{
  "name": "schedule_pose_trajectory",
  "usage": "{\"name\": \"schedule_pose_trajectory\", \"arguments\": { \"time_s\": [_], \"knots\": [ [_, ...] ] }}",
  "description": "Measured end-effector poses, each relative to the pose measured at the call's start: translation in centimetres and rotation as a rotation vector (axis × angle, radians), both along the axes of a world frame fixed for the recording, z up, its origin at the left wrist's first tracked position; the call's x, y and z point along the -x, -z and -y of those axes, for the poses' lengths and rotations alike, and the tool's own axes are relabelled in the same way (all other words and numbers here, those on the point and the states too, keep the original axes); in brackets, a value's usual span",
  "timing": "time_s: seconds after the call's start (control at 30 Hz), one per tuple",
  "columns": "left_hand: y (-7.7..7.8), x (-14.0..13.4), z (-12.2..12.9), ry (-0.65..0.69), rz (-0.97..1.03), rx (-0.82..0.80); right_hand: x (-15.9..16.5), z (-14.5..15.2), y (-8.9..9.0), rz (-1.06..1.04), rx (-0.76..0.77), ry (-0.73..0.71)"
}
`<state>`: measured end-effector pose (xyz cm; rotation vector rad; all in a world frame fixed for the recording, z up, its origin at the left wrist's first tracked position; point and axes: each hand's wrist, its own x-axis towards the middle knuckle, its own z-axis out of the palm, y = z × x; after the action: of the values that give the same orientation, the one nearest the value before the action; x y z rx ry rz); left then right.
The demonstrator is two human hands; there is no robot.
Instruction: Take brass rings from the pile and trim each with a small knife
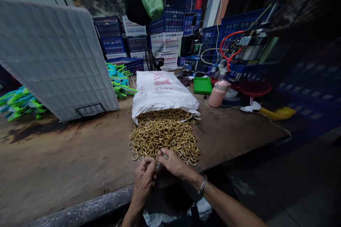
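Observation:
A heap of brass-coloured rings [167,136] spills onto the table from the open mouth of a white sack [163,92] with red print. At the heap's near edge, my left hand [145,177] is closed, thumb and fingers pinched together; whatever they hold is too small to make out. Close beside it on the right, my right hand [174,164] is closed around a slim metal tool [164,154], of which only a short grey piece shows. The fingertips of both hands nearly meet. A metal bracelet circles my right wrist.
A quilted grey-white board [53,60] stands on the left, with green and blue plastic pieces [121,79] behind it. On the right are a pink bottle [218,93], a green tray [202,85], a yellow scoop [278,113] and a machine with orange hoses [250,48]. Stacked crates [166,42] fill the back.

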<state>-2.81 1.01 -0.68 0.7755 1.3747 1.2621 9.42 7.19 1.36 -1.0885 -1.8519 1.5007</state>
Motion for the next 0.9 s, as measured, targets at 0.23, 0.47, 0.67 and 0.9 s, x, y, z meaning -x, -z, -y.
{"name": "schedule_pose_trajectory", "arguments": {
  "time_s": [0.23,0.47,0.67,0.9],
  "knots": [
    [-1.1,-0.4,-0.3,0.014,0.004,0.025,0.5,-0.3,-0.7,0.064,-0.072,0.020],
    [-0.6,-0.4,-0.3,0.107,0.105,0.021,0.5,-0.4,-0.6,0.080,-0.077,0.018],
    [-1.2,-0.5,-0.1,0.113,0.197,-0.015,0.3,-0.8,-0.5,0.050,-0.081,0.034],
    [-1.2,-0.3,-0.3,0.021,0.224,0.023,-0.2,-0.2,0.8,0.474,-0.487,-0.050]
  ]
}}
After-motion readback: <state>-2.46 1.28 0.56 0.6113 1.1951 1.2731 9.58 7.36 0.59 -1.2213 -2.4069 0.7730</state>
